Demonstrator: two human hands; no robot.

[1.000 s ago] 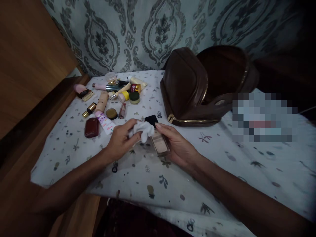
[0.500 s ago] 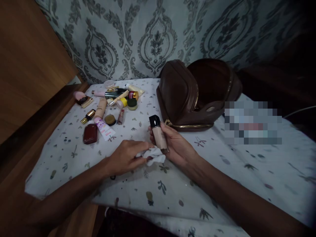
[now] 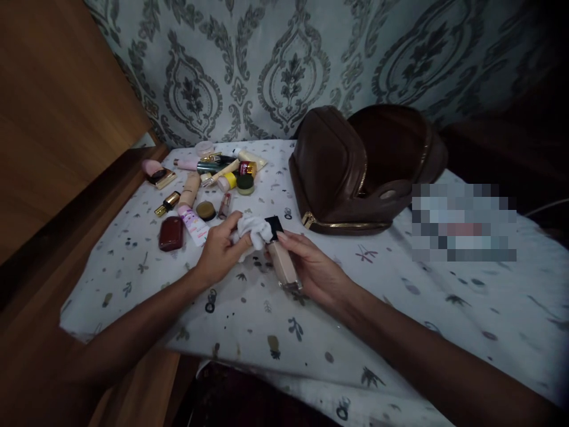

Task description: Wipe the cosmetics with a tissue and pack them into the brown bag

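Observation:
My right hand [image 3: 311, 267] grips a foundation bottle [image 3: 283, 264], beige with a black cap, tilted so its cap points up and left. Crumpled in my left hand [image 3: 221, 249] is a white wipe [image 3: 253, 232], pressed against the side of the black cap. Beyond my left hand lies a cluster of cosmetics: a purple and white tube [image 3: 194, 224], a dark red case [image 3: 170, 233], a round gold-lidded pot [image 3: 205, 210] and a beige tube [image 3: 190, 188]. The fingers of my right hand behind the bottle are partly hidden.
A brown leather bag [image 3: 329, 166] stands unzipped at the back right. Several more cosmetics, among them a green-lidded jar [image 3: 245, 184], lie near the patterned curtain [image 3: 288, 77]. A wooden panel [image 3: 66, 77] borders the left side. A pixelated patch covers something at right.
My left hand has moved the wipe from the bottle's base up to its cap. The bottle has shifted slightly lower. The whole view has shifted a little.

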